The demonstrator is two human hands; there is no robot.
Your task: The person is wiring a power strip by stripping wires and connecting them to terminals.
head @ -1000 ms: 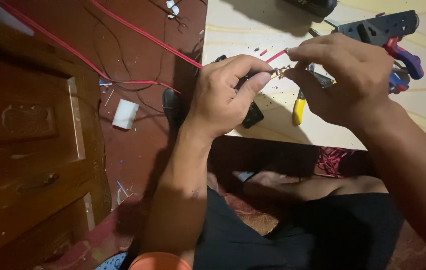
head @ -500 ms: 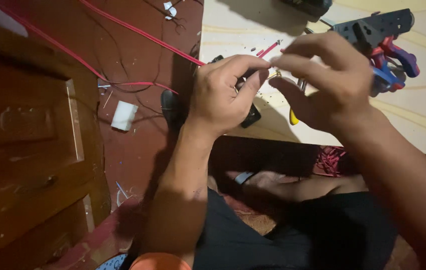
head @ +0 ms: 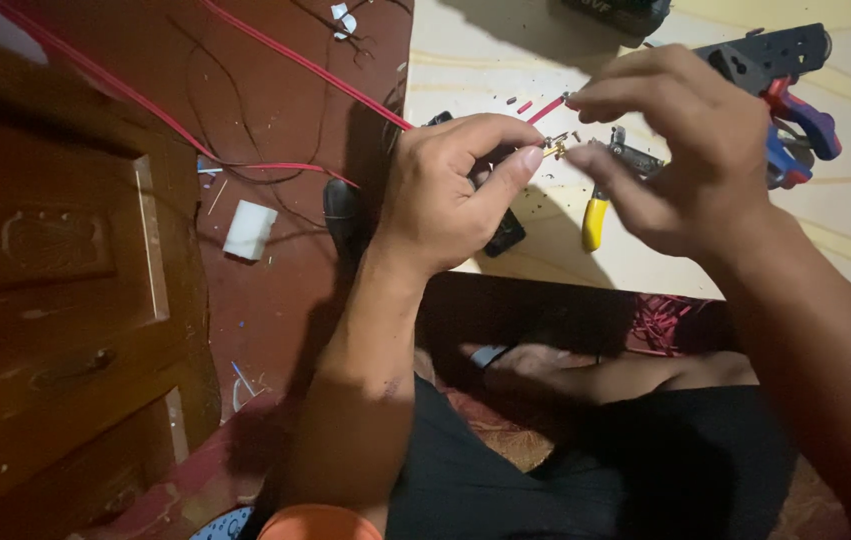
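Left hand [head: 450, 190]: centre of the frame, fingers curled, thumb and forefinger pinched on a small brass-coloured terminal [head: 551, 150] at the end of a red wire [head: 295, 60]. The terminal sits at the thumb tip, just beside the right hand.

Right hand [head: 680, 150]: upper right of centre, fingers bent and drawn together just beside the terminal; whether they grip anything cannot be told.

Red wire: runs from the top edge of the frame diagonally down to the left hand; a short red end shows above the terminal.

Table [head: 545, 250]: pale, low, in the upper right. On it lie yellow-handled pliers [head: 600, 205] under the right hand, a dark crimping tool with red and blue handles [head: 785, 90] at the upper right, and small wire scraps.

Floor [head: 275, 130]: dark red, upper left, carrying a small white block [head: 249, 230] and thin dark strands.

Wooden panel [head: 55, 300]: carved, brown, along the left edge.

Person's legs: bottom of frame, in dark cloth.
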